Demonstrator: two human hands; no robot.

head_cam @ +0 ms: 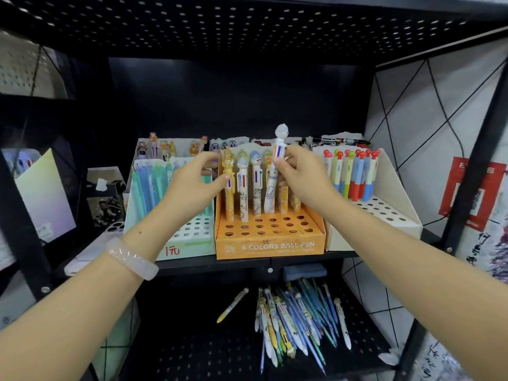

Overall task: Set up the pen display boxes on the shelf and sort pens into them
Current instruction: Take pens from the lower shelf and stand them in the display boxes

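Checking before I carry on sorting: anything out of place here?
Yes: a loose heap of pens lies unsorted on the lower black shelf, one yellow pen apart from it. The orange display box has many empty holes.

Three pen display boxes are set side by side on the black shelf: a green box, an orange box and a white box. Loose pens are heaped on the perforated lower shelf.

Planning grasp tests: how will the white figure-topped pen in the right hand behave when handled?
The white pen looks like rigid plastic, so probably stiff and light. Its bulky figure cap likely makes it top-heavy, apt to lean in the orange box. Its round barrel would probably roll if laid flat. The right hand pinches it upright.
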